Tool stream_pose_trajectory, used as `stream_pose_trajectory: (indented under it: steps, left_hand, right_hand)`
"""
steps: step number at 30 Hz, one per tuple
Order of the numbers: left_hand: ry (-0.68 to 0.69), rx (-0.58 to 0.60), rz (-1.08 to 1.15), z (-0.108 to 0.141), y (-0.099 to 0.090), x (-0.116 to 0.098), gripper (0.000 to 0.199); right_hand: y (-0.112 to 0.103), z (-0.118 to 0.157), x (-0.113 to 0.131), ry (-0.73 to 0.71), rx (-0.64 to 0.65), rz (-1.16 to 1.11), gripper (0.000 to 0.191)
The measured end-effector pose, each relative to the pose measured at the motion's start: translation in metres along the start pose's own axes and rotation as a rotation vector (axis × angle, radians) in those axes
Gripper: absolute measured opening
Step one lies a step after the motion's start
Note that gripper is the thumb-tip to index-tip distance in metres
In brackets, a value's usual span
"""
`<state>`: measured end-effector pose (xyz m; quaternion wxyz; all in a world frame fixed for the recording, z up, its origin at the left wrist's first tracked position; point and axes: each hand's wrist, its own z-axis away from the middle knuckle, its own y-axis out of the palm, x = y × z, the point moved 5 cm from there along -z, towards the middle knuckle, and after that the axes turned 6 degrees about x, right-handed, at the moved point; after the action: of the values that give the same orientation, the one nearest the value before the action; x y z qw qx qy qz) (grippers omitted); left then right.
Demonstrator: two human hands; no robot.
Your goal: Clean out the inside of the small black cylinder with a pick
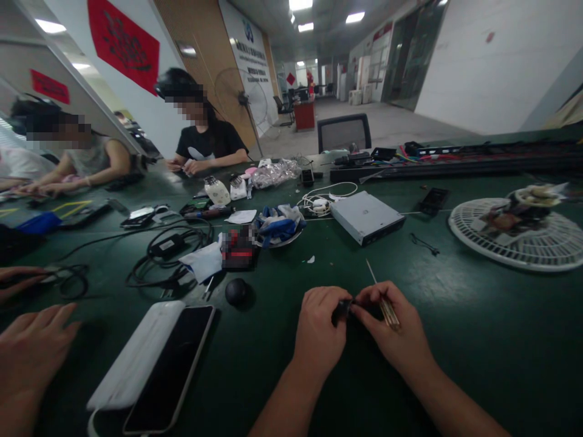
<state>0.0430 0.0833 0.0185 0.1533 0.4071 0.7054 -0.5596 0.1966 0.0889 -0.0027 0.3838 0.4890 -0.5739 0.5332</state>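
Observation:
A small dark part (345, 307) is held between my two hands above the green table (455, 328). My left hand (322, 318) wraps its fingers round the part's left side. The thumb and fingertips of my right hand (394, 318) pinch its right side. A thin screwdriver (388, 311) with a yellowish handle also rests in my right hand, its shaft slanting up and left, away from the part. The part's details are too small and blurred to tell.
Left of my hands lie a black round object (237, 292), a phone (170, 370) and a white slab (136, 358). Beyond are a silver drive (367, 215), coiled cables (159, 252) and a white fan grille (514, 243). Another person's hand (39, 340) rests at the left edge.

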Motion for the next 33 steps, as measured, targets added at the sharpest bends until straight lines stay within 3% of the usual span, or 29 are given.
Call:
stream_pose_trajectory:
  steps: [4,9,15,19,23,27,29,33]
  left_hand:
    - [0.041,0.029,0.003,0.001,0.001,-0.001,0.04]
    - [0.11,0.04,0.066,0.002,0.003,-0.003,0.042]
    - [0.097,0.051,0.059,0.001,0.003,-0.006,0.041]
    - [-0.006,-0.058,0.006,0.001,-0.001,0.0,0.036]
    - [-0.151,-0.193,-0.053,0.002,-0.008,0.01,0.038]
    - [-0.227,-0.228,-0.089,0.003,-0.012,0.013,0.033]
    - [-0.234,-0.215,-0.086,0.003,-0.012,0.012,0.032]
    - [-0.231,-0.151,-0.05,0.003,-0.009,0.01,0.032]
  right_hand:
    - [0.003,-0.003,-0.002,0.026,0.059,-0.103,0.031]
    - [0.006,-0.002,-0.002,-0.014,0.169,-0.076,0.025]
    - [0.004,-0.002,-0.002,-0.032,0.119,-0.087,0.024]
    - [-0.001,-0.002,0.0,-0.026,0.035,-0.127,0.009]
    - [-0.009,0.0,-0.003,-0.051,-0.038,-0.24,0.037]
    - [-0.014,0.003,-0.002,-0.194,-0.021,-0.372,0.051]
    - [-0.012,0.003,-0.001,-0.211,0.019,-0.429,0.054]
    - [-0.006,0.002,0.0,-0.104,0.074,-0.371,0.047]
